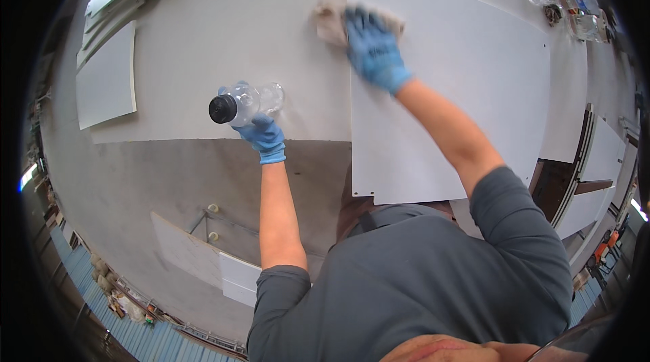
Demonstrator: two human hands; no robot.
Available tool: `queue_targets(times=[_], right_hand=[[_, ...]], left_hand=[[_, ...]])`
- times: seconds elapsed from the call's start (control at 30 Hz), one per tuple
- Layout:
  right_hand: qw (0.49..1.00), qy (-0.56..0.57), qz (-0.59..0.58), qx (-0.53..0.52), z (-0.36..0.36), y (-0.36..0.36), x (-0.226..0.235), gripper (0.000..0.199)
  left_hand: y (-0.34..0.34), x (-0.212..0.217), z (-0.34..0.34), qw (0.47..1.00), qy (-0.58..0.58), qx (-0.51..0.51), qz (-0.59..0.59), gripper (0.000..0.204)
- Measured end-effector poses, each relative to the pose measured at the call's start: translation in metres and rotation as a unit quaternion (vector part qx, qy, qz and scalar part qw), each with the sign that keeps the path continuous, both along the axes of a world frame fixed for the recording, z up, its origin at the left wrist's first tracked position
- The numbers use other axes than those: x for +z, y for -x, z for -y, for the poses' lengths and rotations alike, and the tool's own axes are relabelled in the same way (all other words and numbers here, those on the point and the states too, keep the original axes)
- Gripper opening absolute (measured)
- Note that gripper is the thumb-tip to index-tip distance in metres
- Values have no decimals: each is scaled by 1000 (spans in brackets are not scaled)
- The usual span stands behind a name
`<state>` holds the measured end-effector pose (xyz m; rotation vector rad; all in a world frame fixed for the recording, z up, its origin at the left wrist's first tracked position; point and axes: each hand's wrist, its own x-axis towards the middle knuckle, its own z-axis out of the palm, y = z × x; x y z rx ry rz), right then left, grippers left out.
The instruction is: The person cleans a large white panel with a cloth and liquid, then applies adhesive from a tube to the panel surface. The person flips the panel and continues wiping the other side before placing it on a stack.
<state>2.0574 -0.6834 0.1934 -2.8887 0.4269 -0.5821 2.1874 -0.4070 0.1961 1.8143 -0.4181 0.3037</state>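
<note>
My left hand (pixel 261 133), in a blue glove, is closed around a clear plastic bottle (pixel 249 101) with a black cap. The bottle is tilted, its cap toward the left, above the white table's front edge. Under my blue-gloved right hand (pixel 374 51) is a beige cloth (pixel 332 22), bunched and slightly blurred. The hand presses it at the far left edge of a white panel (pixel 447 91), and part of the cloth hangs past that edge. Small dark holes show near the panel's corners.
Stacked white boards (pixel 108 81) lie at the left of the white table (pixel 223 30). Clear plastic bottles (pixel 588 24) and wrapping stand at the far right. More panels (pixel 599 152) lean at the right. Below the table's front edge, a wheeled metal frame (pixel 203 223) is near a leaning board.
</note>
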Motion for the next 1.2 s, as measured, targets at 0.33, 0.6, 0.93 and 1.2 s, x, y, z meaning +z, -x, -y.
queue_targets(times=[0.33, 0.6, 0.93, 1.2], right_hand=[[984, -84, -74, 136, -77, 114, 15, 64], [999, 8, 44, -15, 82, -79, -21, 60], [951, 187, 37, -245, 238, 183, 0, 47], [995, -81, 31, -42, 119, -14, -36, 43]], left_hand=[[38, -17, -32, 974, -187, 84, -93, 90], [187, 23, 0, 957, -284, -52, -35, 93], [221, -1, 28, 913, -387, -131, -12, 90], [223, 1, 28, 902, -410, -131, -31, 94]])
